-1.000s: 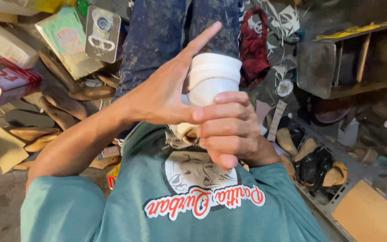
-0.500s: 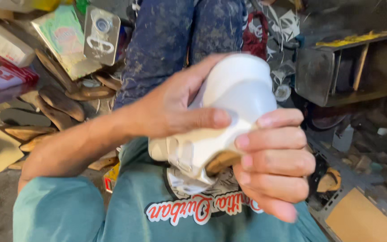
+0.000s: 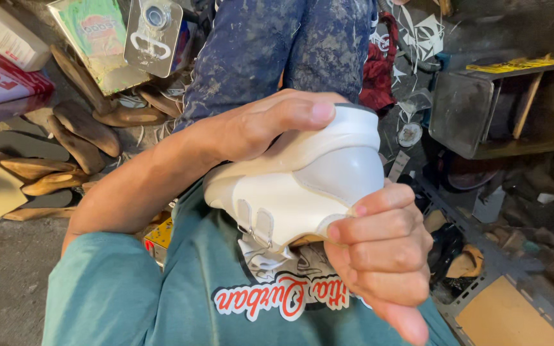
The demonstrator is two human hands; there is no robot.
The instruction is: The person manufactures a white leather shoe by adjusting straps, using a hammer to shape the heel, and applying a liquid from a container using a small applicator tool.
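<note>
- Left hand point(image 3: 258, 128) clamped over white shoe point(image 3: 302, 186), thumb on top.
- Right hand point(image 3: 379, 256) gripping shoe's lower edge, fingers curled.
- Wooden soles point(image 3: 78, 138) on floor beyond.

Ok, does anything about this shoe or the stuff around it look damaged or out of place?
The white shoe, gripped by the left hand and right hand, shows no visible damage. What does look messy is the floor at the left: loose brown soles lie scattered at all angles among tilted boxes.
</note>
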